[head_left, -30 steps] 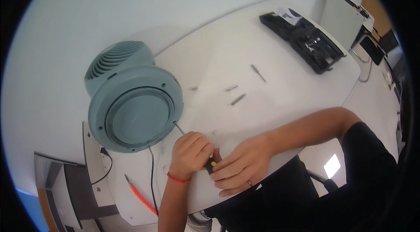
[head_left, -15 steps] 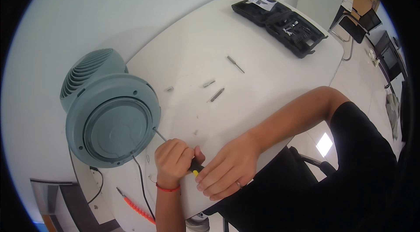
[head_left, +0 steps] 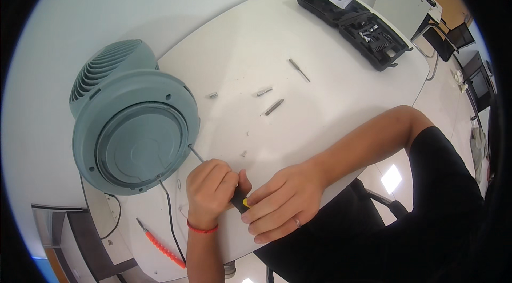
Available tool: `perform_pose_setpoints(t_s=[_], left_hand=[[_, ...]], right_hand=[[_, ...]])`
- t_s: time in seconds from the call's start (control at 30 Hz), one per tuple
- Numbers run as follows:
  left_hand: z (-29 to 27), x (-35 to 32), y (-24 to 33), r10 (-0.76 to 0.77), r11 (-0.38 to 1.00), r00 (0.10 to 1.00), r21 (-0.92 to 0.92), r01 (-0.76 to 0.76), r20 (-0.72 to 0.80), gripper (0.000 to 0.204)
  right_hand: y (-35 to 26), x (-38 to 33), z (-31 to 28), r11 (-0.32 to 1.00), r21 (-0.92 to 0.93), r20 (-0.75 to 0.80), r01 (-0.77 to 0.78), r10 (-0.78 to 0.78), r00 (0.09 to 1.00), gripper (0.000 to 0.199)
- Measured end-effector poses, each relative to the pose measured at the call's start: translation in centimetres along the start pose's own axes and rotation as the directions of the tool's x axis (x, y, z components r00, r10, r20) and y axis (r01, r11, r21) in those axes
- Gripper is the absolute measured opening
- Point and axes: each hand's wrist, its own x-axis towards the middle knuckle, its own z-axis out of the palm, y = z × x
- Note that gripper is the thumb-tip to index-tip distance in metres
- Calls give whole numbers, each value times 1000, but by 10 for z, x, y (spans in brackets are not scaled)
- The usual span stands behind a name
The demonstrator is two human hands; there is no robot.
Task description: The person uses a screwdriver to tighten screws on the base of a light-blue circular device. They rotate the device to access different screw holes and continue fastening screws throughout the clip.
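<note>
Left hand (head_left: pixel 210 189) fisted around the screwdriver (head_left: pixel 224 181), right hand (head_left: pixel 282 203) pinching its handle end, tip at the one grey fan (head_left: pixel 133 133); four loose bits (head_left: pixel 273 107) on the worktop (head_left: pixel 320 101).

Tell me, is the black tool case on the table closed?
No, the black tool case lies open at the table's far end, showing bits inside.

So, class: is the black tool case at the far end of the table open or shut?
Open. The black tool case lies spread flat in two halves on the white table, with bits and tools visible in its inner compartments.
</note>
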Motion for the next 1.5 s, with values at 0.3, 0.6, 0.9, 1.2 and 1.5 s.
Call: perform_pose_setpoints(t_s=[0.3,0.6,0.9,1.2,1.5], left_hand=[[-1,-1,-3,-3,1000,1000,-12,3,30,25],[3,2,-4,10,1000,999,0,-10,35,28],[3,3,-4,15,1000,1000,9,-15,-8,27],[-1,3,-2,-10,1000,1000,0,10,19,26],[-2,6,-4,7,998,1000,-61,-6,22,26]], right_hand=[[1,0,2,998,-59,-16,0,-1,1000,15],[-2,1,3,996,-79,-97,-52,44,994,15],[-3,0,0,999,-11,-79,38,-39,996,9],[-5,1,4,999,2,-67,-53,53,996,7],[0,-1,0,996,-41,10,73,-73,997,11]])
